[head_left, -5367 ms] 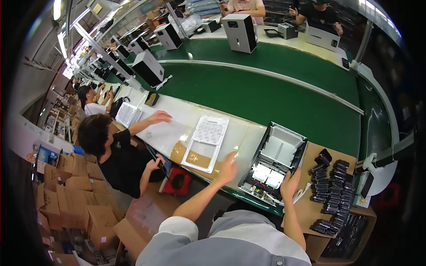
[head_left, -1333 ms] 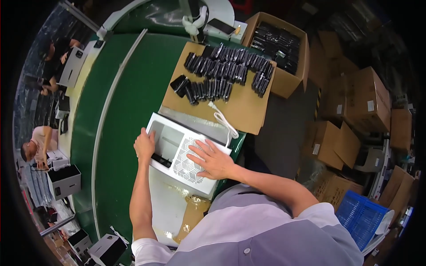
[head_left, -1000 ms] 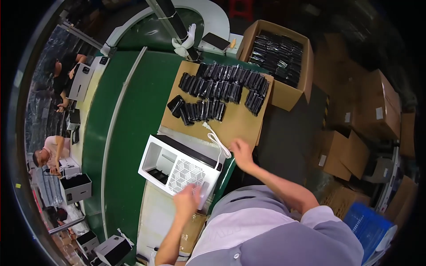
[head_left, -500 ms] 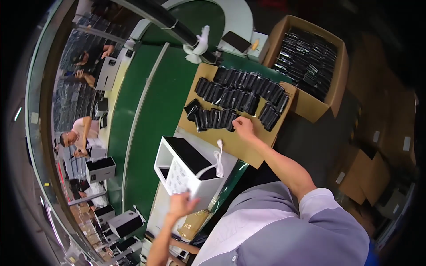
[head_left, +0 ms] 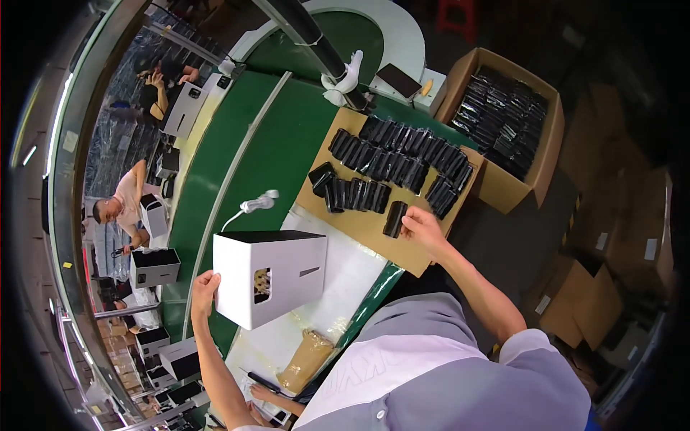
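Note:
My left hand [head_left: 205, 291] grips the left edge of a white box-shaped housing [head_left: 237, 287] with a black top panel [head_left: 277, 235]. One wall of the housing has a cutout with small parts showing inside, and a narrow slot. Its bundled white power cable [head_left: 260, 202] sticks out on the far side. My right hand [head_left: 422, 228] pinches a black plastic-wrapped packet [head_left: 394, 219] by its right side, over the cardboard sheet [head_left: 352, 233]. Rows of similar black packets [head_left: 392, 164] lie on that sheet, just beyond the hand.
A deep carton [head_left: 544, 183] full of black packets stands at the far right. A dark pole [head_left: 305, 32] rises beside the green conveyor [head_left: 251, 154]. A brown wrapped bundle [head_left: 305, 363] lies on the near bench. Across the line sit people [head_left: 129, 197] with similar white housings; another person's hand [head_left: 266, 395] shows below.
The housing has turned, bringing its cutout wall into view and its cable to the far side. My left hand moved to its left edge. My right hand drew a packet from the near row.

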{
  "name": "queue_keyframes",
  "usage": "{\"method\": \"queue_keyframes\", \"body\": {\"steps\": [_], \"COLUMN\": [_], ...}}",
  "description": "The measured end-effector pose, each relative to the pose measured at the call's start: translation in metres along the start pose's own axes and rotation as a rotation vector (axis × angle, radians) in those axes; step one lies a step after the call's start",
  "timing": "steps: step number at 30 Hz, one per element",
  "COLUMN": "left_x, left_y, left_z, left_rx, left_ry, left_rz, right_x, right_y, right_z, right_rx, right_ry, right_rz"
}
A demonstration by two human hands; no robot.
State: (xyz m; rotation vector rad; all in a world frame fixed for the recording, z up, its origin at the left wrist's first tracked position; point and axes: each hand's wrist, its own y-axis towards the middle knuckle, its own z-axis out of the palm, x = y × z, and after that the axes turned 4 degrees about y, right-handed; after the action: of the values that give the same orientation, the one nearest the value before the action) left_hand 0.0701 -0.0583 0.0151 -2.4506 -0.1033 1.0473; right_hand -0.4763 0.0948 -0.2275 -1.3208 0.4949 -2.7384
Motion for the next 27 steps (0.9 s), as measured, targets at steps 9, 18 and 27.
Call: {"method": "queue_keyframes", "body": {"steps": [9, 18, 27], "left_x": [-0.105, -0.164, -0.125], "left_y": [-0.053, -0.053, -0.029], "left_z": [0.108, 0.274, 0.282], "left_rx": [-0.777, -0.002, 0.236], "left_ry": [0.494, -0.252, -0.545], "left_rz": [0.564, 0.396, 0.124], "right_x": [0.055, 0.051, 0.048], "right_y": [-0.047, -0.055, -0.05], "right_z": [0.068, 0.123, 0.11], "right_rx": [0.183, 0.382, 0.381], "right_ry": [-0.018, -0.148, -0.169], "right_rz": [-0.021, -0.053, 0.032]}}
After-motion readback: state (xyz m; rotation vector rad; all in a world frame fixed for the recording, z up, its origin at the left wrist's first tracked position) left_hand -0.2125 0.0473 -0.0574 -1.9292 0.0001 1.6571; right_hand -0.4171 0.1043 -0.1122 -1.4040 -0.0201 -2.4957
